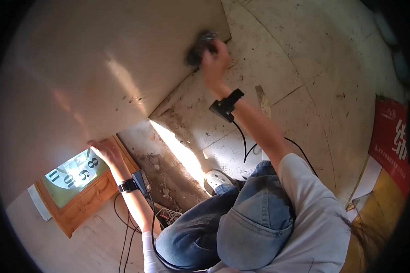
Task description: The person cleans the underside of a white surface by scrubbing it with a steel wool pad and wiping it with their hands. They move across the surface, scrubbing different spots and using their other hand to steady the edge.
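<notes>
My right hand (217, 58) is closed around a dark, shiny wad (200, 49), possibly a scouring pad, blurred by motion. It lies against the lower edge of a large pale panel (123, 50), near the panel's corner. At the panel's other end, my left hand (105, 150) grips the edge, with part of the fingers hidden. Just below that hand is a wood-framed clock (79, 175), partly covered by the panel. A few dark spots (131, 100) mark the panel's surface.
I squat in jeans on a dirty, stained tile floor (278, 59). A strip of sunlight (180, 148) crosses it to my shoe (217, 180). Black cables (246, 141) run from both wrist devices. A red printed box (392, 141) stands at the right, and a wire rack (171, 214) near my knee.
</notes>
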A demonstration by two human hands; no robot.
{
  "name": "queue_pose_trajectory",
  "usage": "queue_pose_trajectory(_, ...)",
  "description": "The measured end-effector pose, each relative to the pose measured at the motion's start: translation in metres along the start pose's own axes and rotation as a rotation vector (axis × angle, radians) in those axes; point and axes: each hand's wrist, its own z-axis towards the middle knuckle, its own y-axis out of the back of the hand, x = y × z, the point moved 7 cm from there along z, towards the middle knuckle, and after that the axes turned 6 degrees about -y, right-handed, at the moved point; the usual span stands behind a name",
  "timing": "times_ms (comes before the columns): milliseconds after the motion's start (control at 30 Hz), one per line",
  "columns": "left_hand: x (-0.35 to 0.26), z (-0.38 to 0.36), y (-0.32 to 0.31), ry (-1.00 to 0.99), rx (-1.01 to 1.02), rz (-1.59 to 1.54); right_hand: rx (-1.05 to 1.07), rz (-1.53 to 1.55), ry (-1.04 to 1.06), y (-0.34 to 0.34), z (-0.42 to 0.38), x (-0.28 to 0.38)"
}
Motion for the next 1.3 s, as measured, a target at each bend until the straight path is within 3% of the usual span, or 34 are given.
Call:
queue_pose_trajectory(67,0.001,-0.003,0.007,0.026,-0.006,0.006,0.063,0.063,-0.122,-0.006,-0.002,0.017)
queue_pose_trajectory(100,0.005,-0.002,0.016,0.048,-0.01,0.006,0.086,-0.045,0.147,0.002,0.002,0.033)
queue_pose_trajectory(200,0.01,0.0,0.016,0.006,-0.023,0.016,-0.075,0.044,-0.045,0.024,0.061,0.003)
queue_pose_trajectory(300,0.004,-0.001,0.01,-0.058,-0.001,-0.005,-0.337,-0.259,0.114,0.029,0.065,0.013)
queue_pose_trajectory(400,0.001,0.0,0.006,-0.076,-0.016,-0.02,-0.385,-0.201,0.018,0.025,0.054,0.003)
queue_pose_trajectory(533,0.004,-0.002,0.008,-0.03,-0.048,-0.041,-0.282,-0.323,-0.103,0.022,0.059,-0.006)
queue_pose_trajectory(633,0.003,-0.002,0.011,-0.033,-0.054,-0.041,-0.202,0.01,-0.881,0.03,0.046,-0.048)
queue_pose_trajectory(733,0.008,0.0,0.014,-0.021,-0.047,-0.08,-0.194,-0.102,-0.802,0.023,0.041,-0.033)
queue_pose_trajectory(867,0.011,-0.001,0.017,0.03,-0.065,-0.087,0.042,-0.008,-0.321,0.003,0.033,0.013)
queue_pose_trajectory(967,0.006,-0.002,0.013,0.028,-0.095,-0.083,-0.06,0.08,-0.462,0.01,0.057,-0.071)
queue_pose_trajectory(1000,0.003,-0.002,0.009,0.015,-0.102,-0.076,-0.094,0.107,-0.523,0.017,0.062,-0.069)
queue_pose_trajectory(1033,0.002,-0.002,0.008,0.003,-0.107,-0.068,-0.089,0.112,-0.781,0.027,0.055,-0.079)
queue_pose_trajectory(1133,0.007,-0.001,0.014,-0.011,-0.073,-0.115,-0.045,-0.222,-0.594,0.022,0.063,-0.062)
queue_pose_trajectory(1167,0.007,-0.003,0.015,-0.008,-0.085,-0.108,-0.014,-0.072,-0.543,0.019,0.049,-0.019)
queue_pose_trajectory(1267,0.007,-0.002,0.014,-0.015,-0.136,-0.084,0.174,0.034,0.03,0.003,0.036,0.068)
queue_pose_trajectory(1300,0.01,-0.002,0.019,-0.017,-0.151,-0.059,0.155,0.196,-0.041,0.0,0.036,0.075)
